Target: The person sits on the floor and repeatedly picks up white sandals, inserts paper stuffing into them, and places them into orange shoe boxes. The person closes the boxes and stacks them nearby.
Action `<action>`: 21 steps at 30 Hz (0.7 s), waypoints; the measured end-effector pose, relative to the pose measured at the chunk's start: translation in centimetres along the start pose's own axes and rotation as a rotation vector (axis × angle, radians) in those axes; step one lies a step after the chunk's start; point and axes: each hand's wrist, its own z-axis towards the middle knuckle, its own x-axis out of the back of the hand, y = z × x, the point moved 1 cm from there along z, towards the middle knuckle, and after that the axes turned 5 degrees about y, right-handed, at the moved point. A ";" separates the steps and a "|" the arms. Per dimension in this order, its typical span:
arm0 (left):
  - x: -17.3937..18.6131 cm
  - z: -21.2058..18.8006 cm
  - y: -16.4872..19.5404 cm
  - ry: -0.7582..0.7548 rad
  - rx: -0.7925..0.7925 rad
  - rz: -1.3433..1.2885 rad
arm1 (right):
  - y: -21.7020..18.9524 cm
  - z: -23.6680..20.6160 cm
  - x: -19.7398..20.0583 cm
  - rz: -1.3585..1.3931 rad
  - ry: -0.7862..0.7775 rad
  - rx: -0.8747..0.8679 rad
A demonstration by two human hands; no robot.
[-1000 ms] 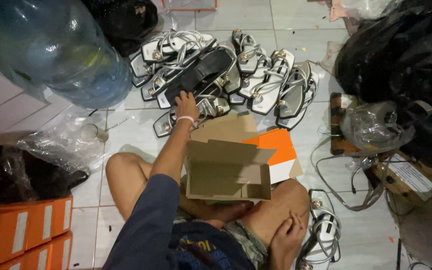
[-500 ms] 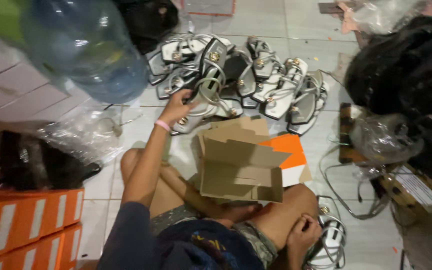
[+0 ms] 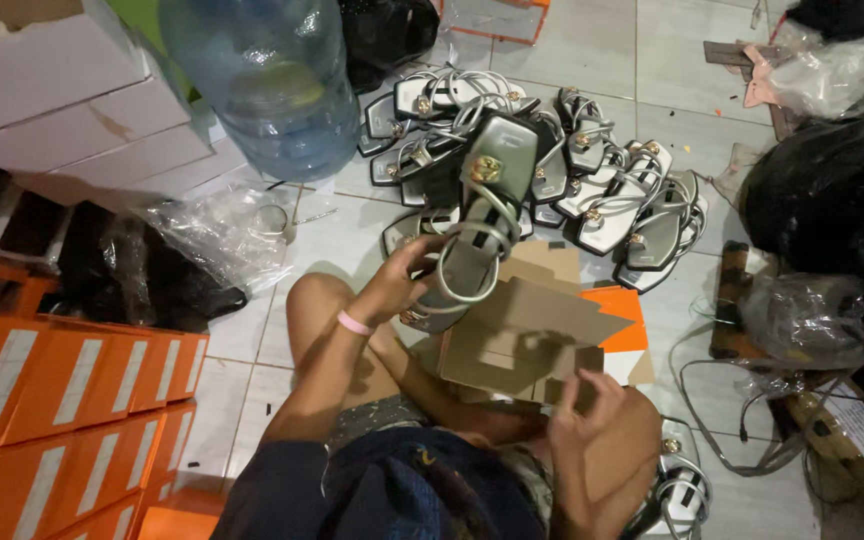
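1. Dim, warm light falls from above onto my tiled floor (image 3: 592, 60), brightest at upper centre
2. Lower left and right edges sink into shadow
3. My right hand (image 3: 577, 405) looks slightly motion-blurred
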 end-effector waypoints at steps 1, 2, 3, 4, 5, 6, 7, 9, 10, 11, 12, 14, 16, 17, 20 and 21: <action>-0.1 -0.6 0.6 -0.028 0.032 -0.063 | -1.7 0.8 -1.5 0.033 -0.006 0.054; -0.1 -1.1 1.2 -0.057 0.065 -0.125 | -3.3 1.6 -2.6 0.151 -0.075 0.008; -0.2 -1.6 1.7 -0.066 0.041 -0.115 | -4.9 2.4 -3.6 0.271 -0.143 -0.038; -0.2 -2.1 2.2 -0.077 0.015 -0.104 | -6.3 3.2 -4.5 0.357 -0.206 -0.052; -0.2 -2.5 2.6 -0.090 -0.008 -0.094 | -7.6 4.0 -5.2 0.441 -0.267 -0.067; -0.4 -3.0 2.9 -0.109 0.030 -0.092 | -8.7 4.7 -5.8 0.522 -0.329 -0.085; -0.7 -3.5 3.1 -0.128 0.069 -0.091 | -9.6 5.3 -6.5 0.628 -0.367 -0.116; -1.3 -4.4 3.5 -0.157 0.088 -0.087 | -10.7 6.2 -7.9 0.844 -0.433 -0.173; -1.7 -5.1 3.8 -0.169 0.072 -0.086 | -10.8 6.3 -8.3 0.827 -0.444 -0.257; -2.1 -5.8 4.0 -0.178 0.057 -0.087 | -10.8 6.3 -8.8 0.810 -0.458 -0.343; -2.4 -6.3 4.2 -0.159 0.083 -0.011 | -10.6 6.1 -9.1 0.795 -0.475 -0.427; -2.6 -7.3 4.6 -0.123 0.138 0.137 | -10.0 5.6 -9.5 0.792 -0.536 -0.414; -2.4 -8.4 4.8 -0.065 0.178 0.156 | -9.1 4.8 -9.5 0.814 -0.609 -0.412; -2.2 -8.8 4.8 -0.037 0.196 0.166 | -8.7 4.4 -9.4 0.838 -0.644 -0.413; -1.8 -9.4 4.5 -0.128 0.306 0.189 | -7.9 3.1 -9.3 0.849 -0.634 -0.379; -2.0 -9.5 4.4 -0.108 0.227 0.161 | -7.8 2.8 -9.3 0.841 -0.610 -0.361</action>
